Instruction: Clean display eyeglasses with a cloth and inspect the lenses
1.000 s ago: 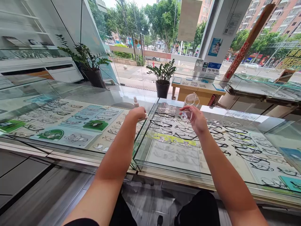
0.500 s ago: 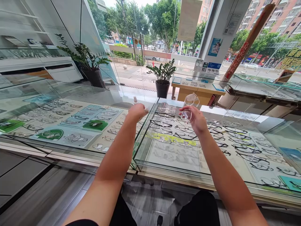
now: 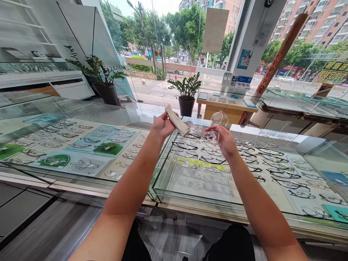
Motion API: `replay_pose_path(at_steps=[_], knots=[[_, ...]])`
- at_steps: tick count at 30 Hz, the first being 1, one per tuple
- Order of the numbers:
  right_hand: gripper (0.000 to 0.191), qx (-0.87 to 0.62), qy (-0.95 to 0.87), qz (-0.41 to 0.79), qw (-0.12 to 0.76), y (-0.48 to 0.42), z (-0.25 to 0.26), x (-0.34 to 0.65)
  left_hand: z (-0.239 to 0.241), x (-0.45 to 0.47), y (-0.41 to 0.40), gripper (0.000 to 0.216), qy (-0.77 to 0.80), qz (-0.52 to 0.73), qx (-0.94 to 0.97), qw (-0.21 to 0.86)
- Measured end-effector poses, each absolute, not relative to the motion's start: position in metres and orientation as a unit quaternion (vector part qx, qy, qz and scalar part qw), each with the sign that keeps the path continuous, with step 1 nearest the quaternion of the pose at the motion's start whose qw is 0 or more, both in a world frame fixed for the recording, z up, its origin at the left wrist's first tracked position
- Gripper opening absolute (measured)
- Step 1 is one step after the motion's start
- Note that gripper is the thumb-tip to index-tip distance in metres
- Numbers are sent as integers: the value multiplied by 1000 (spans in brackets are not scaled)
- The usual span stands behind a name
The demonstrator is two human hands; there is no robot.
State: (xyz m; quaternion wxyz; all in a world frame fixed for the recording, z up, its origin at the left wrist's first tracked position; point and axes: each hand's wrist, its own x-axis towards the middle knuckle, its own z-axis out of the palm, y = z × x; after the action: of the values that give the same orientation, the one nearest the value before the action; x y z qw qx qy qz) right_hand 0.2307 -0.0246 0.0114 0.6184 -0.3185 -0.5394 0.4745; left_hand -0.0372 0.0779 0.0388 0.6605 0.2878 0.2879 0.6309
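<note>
Gripping a folded, pale beige cleaning cloth [image 3: 177,122] in the left hand [image 3: 161,125], with fingers [image 3: 163,116] closed tight around its near end. Held above the seam between two cases of the clear glass display surface [image 3: 195,185], tilted so that the free end points right and down, towards the other hand. Pinching a pair of clear-framed transparent plastic spectacles [image 3: 219,117] in the right hand [image 3: 225,141], between thumb and fingers [image 3: 212,127] pressed on the nearer lens. Lifted off the surface, roughly upright, with one lens above the hand and the other partly hidden behind the fingertips. Cloth and spectacles near each other but apart. Under the glass, rows of dark-rimmed and thin metal spectacle frames [image 3: 187,145], plus green oval display cards [image 3: 51,160] on the left side. Beyond the surface, a leafy green plant in a black pot [image 3: 186,107] on the floor, a larger potted plant [image 3: 106,94] to the left, and a low yellow wooden table [image 3: 231,107] by the shop window.
</note>
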Motion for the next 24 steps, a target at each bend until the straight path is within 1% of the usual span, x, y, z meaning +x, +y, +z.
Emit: replay_pose_path(at_steps=[3, 5, 8, 10, 13, 16, 20, 24], knots=[[37, -320, -544, 475, 613, -25, 12, 231, 41, -29, 64, 36, 240, 585, 303, 713], [37, -319, -547, 475, 611, -25, 12, 231, 42, -22, 54, 34, 212, 564, 301, 739], [36, -317, -550, 475, 610, -26, 12, 231, 42, -9, 44, 7, 198, 533, 300, 766], [36, -319, -552, 472, 609, -27, 12, 230, 40, 0, 40, 19, 214, 507, 321, 771], [36, -316, -557, 469, 608, -30, 14, 228, 35, 12, 35, 27, 234, 474, 374, 762], [36, -298, -568, 466, 610, -34, 17, 224, 31, 22, 28, 39, 217, 460, 413, 755], [35, -271, -586, 447, 620, -39, 21, 219, 26, 30, 18, 43, 202, 436, 432, 763], [37, -262, -604, 428, 619, -41, 23, 219, 24, 30, 14, 46, 167, 403, 401, 806]])
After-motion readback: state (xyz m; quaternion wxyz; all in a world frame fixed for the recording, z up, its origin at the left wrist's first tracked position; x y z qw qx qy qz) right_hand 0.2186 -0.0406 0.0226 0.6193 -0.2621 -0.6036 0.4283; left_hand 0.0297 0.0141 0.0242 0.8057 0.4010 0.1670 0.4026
